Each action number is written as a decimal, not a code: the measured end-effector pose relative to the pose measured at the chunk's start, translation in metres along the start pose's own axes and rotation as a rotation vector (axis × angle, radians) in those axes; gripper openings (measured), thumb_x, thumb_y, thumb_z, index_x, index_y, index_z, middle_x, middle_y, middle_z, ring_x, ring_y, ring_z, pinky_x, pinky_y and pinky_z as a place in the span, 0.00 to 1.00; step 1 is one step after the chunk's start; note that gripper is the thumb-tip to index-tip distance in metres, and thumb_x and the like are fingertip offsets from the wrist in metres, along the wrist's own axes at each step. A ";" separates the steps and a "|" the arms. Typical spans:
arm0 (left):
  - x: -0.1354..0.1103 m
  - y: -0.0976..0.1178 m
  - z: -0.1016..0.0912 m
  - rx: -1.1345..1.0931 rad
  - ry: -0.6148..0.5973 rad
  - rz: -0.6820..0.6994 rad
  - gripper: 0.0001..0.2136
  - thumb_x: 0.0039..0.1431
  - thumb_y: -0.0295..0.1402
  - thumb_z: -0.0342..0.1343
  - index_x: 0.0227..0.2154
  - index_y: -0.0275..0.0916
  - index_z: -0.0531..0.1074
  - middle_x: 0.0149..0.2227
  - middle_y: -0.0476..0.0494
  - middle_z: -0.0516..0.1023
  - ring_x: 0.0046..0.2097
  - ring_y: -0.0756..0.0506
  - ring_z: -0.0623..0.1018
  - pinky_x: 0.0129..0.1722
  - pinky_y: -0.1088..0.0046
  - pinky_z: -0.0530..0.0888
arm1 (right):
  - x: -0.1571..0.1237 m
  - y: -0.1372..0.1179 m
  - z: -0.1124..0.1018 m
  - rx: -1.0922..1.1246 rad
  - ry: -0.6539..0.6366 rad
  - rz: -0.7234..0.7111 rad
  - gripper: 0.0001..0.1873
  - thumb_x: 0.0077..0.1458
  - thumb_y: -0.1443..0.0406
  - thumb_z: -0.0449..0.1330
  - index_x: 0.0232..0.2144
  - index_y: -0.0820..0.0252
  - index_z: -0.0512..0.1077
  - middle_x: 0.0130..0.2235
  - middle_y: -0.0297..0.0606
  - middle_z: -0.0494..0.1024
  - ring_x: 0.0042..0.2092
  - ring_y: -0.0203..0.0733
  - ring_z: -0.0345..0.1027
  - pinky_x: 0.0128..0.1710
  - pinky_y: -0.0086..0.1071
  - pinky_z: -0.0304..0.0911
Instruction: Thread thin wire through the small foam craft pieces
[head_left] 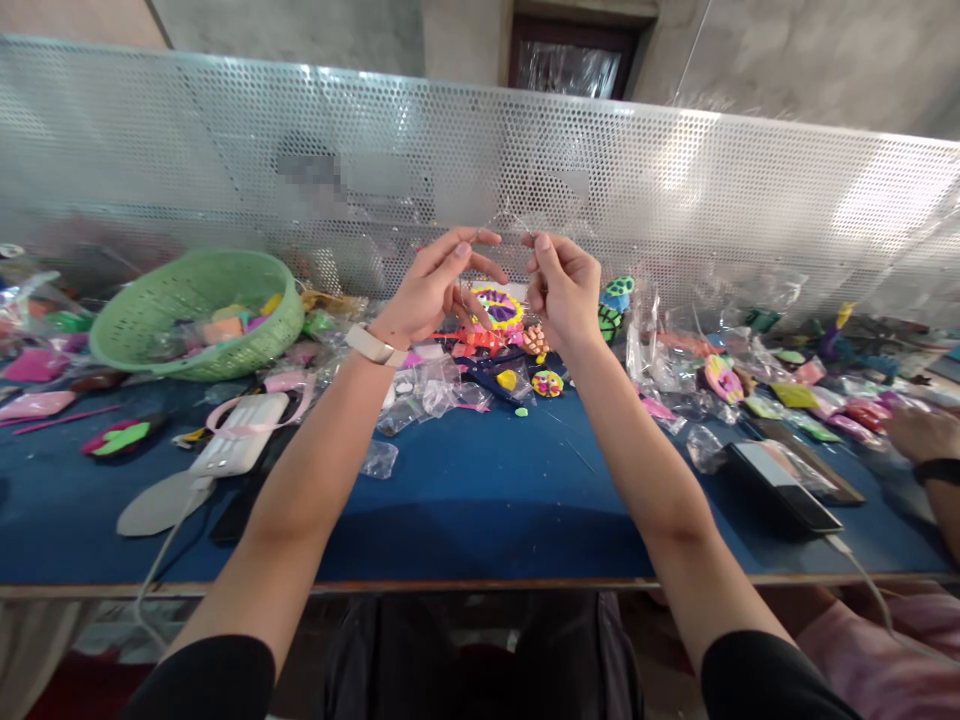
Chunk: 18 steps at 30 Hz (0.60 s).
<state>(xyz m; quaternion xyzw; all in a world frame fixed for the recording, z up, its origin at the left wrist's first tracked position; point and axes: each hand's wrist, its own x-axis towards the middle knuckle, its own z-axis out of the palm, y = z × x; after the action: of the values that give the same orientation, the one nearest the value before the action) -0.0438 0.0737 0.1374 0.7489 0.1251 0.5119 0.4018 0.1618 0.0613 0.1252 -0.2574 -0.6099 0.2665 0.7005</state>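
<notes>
My left hand [439,285] and my right hand [564,285] are raised over the far part of the table, a short gap apart. Each pinches one side of a thin, bent strand [507,208] that looks like fine wire. It arches up between them and is hard to see against the metal screen. Just beyond and below my hands lie colourful modelling-clay pieces: a yellow and purple disc [501,308], a small yellow round face [547,383] and a green and black piece [609,320]. My left hand partly covers some red clay [480,342].
A green basket [274,335] holding clay packs stands at the left. Near it lie a white device with a cable [251,440] and plastic bags. At right are a phone-like device [784,490] and another person's hand [926,435]. A perforated metal screen [420,140] runs along the back.
</notes>
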 end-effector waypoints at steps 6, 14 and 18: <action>0.001 -0.011 -0.006 -0.009 0.057 0.061 0.21 0.69 0.55 0.67 0.52 0.44 0.81 0.38 0.42 0.87 0.38 0.40 0.91 0.35 0.70 0.87 | 0.005 0.001 -0.009 0.097 -0.105 0.080 0.24 0.66 0.40 0.68 0.42 0.52 0.79 0.33 0.27 0.76 0.20 0.26 0.54 0.17 0.28 0.51; -0.002 -0.003 -0.005 0.009 0.005 -0.141 0.21 0.78 0.53 0.57 0.60 0.44 0.78 0.40 0.45 0.87 0.35 0.42 0.91 0.31 0.73 0.85 | 0.007 0.003 -0.016 0.202 -0.192 0.154 0.20 0.67 0.43 0.70 0.46 0.50 0.80 0.35 0.27 0.77 0.20 0.24 0.52 0.16 0.26 0.48; -0.002 -0.001 -0.002 -0.005 0.022 -0.199 0.21 0.78 0.51 0.57 0.62 0.44 0.76 0.43 0.42 0.87 0.38 0.40 0.91 0.35 0.69 0.88 | 0.006 0.000 -0.013 0.124 -0.141 0.149 0.23 0.66 0.40 0.69 0.47 0.49 0.80 0.34 0.28 0.75 0.20 0.25 0.54 0.16 0.28 0.48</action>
<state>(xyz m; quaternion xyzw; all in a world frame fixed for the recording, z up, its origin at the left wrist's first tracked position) -0.0465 0.0740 0.1353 0.7262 0.2018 0.4778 0.4513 0.1754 0.0650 0.1274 -0.2387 -0.6192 0.3723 0.6488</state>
